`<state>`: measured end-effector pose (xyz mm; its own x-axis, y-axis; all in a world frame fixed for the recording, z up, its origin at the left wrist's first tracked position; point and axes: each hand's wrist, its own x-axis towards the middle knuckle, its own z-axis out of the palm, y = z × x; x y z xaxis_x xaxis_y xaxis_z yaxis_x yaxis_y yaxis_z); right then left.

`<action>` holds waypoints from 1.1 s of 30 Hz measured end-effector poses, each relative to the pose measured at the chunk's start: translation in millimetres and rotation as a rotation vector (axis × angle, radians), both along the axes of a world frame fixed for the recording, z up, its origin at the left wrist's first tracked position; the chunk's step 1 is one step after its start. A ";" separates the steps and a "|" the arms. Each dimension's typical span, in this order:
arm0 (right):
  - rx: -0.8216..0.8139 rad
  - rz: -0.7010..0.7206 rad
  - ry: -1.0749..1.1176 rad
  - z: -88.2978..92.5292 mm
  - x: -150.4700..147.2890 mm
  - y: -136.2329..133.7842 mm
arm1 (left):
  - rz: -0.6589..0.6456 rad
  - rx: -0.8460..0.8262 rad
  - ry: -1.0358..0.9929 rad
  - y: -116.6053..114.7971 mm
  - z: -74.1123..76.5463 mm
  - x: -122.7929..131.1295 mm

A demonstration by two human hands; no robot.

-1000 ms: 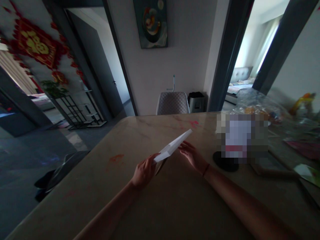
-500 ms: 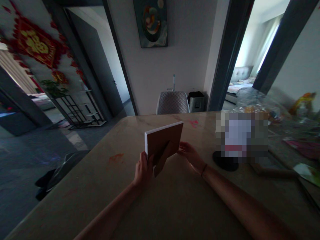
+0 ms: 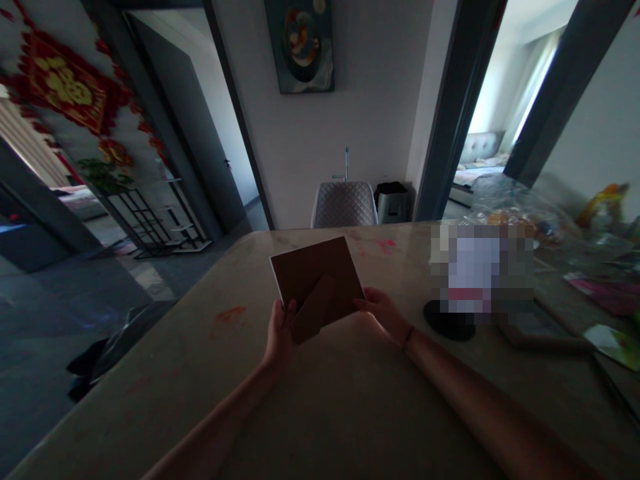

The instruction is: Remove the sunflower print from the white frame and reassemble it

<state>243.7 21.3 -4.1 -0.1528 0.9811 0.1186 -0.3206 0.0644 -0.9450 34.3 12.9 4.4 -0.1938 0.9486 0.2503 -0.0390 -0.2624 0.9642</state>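
Note:
A picture frame (image 3: 313,270) is held above the table (image 3: 320,407), its brown back and folding stand turned towards me and a thin white edge at its left side. My left hand (image 3: 281,333) grips the lower left corner, thumb on the back. At the lower right corner my right hand (image 3: 383,311) pinches the edge, its thumb on the back board. The front of the picture frame faces away and is hidden.
Right of my right hand stands a blurred-out object on a round black base (image 3: 450,321). Beyond it lie a dark-edged flat tray or frame (image 3: 550,341) and crumpled clear plastic (image 3: 515,207). A quilted chair (image 3: 345,205) stands at the far table edge.
The picture frame has tilted, so its back now faces up towards me more fully and its white side edge shows less. Both hands have stayed on it.

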 end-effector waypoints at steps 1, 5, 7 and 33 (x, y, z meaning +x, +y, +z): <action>0.002 0.003 -0.009 0.2 0.2 0.2 | -0.020 -0.034 -0.056 0.4 1.0 0.2; -0.009 -0.050 -0.004 -3.5 2.2 3.9 | -0.094 -0.103 -0.148 2.2 4.6 -1.0; -0.029 -0.085 0.034 -6.1 3.5 5.9 | -0.098 -0.105 -0.112 3.5 5.5 -2.2; -0.090 -0.107 -0.064 -11.4 2.6 11.7 | 0.219 -0.016 0.264 36.2 -18.9 -32.6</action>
